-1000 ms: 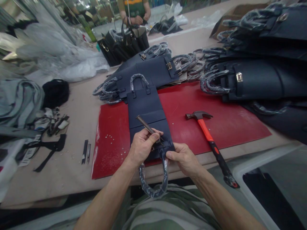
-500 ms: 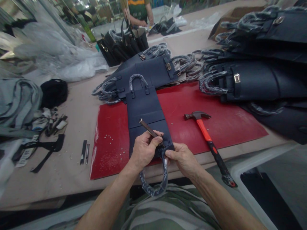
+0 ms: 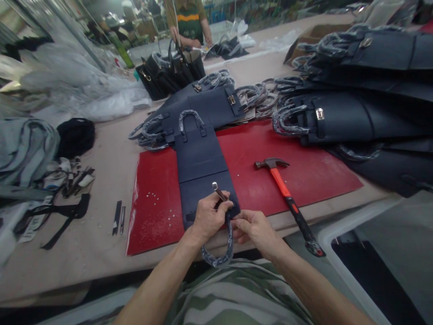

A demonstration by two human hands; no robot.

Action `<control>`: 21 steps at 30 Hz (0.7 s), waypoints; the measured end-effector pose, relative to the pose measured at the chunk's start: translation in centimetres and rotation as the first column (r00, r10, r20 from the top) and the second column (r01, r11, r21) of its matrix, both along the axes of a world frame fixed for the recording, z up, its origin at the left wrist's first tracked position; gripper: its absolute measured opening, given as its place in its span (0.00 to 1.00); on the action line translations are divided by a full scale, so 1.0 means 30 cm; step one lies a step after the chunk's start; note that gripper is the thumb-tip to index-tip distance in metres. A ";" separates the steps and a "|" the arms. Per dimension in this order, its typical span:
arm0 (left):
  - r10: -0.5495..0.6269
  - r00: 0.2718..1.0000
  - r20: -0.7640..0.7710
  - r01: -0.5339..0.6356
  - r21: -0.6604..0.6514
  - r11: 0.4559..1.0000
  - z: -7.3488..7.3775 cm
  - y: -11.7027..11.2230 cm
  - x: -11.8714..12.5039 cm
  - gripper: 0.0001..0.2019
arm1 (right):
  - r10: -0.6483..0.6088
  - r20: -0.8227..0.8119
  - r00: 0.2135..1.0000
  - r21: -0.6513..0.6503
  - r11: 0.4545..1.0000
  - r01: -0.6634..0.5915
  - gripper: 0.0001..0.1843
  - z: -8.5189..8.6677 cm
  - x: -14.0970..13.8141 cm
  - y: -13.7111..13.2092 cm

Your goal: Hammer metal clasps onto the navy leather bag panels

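Left hand [image 3: 209, 220] is clenched around a metal punch [image 3: 219, 193]. The punch is tilted, tip down on the near end of the navy bag panel [image 3: 200, 164], top pointing away from the person. Right hand [image 3: 254, 230] pinches the base of the wrapped handle [image 3: 219, 255] just beside the left hand. Fingertips are closed on it, though the exact grip is partly hidden.

The navy bag panel lies flat on the red mat [image 3: 314, 176], lengthwise down the mat's left half. Its far handle sits past the mat's far edge. Its near end is at the mat's near edge, and the wrapped handle loops off that edge toward the person's lap.

- Claw hammer [image 3: 287, 198] with an orange and black handle: on the right half of the red mat, head toward the mat's middle, grip sticking out over the near edge.
- Small pale rivets [image 3: 153, 197]: scattered on the left part of the mat.
- Two slim dark tools [image 3: 119, 216]: on the worktop [image 3: 101, 180] just left of the mat.
- Black straps [image 3: 64, 216]: further left of the mat.
- Flat navy bags [image 3: 209, 101]: piled behind the mat.
- Taller stack of bags [image 3: 358, 115]: at the mat's far-right corner.
- Clear plastic sheeting [image 3: 88, 92]: well left and behind the mat.
- Person in a striped shirt [image 3: 189, 20]: stands far beyond the mat.
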State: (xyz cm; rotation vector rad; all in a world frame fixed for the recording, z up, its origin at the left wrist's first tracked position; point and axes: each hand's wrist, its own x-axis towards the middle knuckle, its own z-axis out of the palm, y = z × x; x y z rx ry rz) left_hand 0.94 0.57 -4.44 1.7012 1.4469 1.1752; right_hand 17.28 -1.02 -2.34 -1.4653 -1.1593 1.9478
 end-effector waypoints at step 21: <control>-0.038 0.990 -0.132 0.054 0.116 0.992 -0.023 -0.007 0.029 0.04 | -0.068 0.539 0.840 0.216 0.975 -0.060 0.04 0.087 0.374 0.297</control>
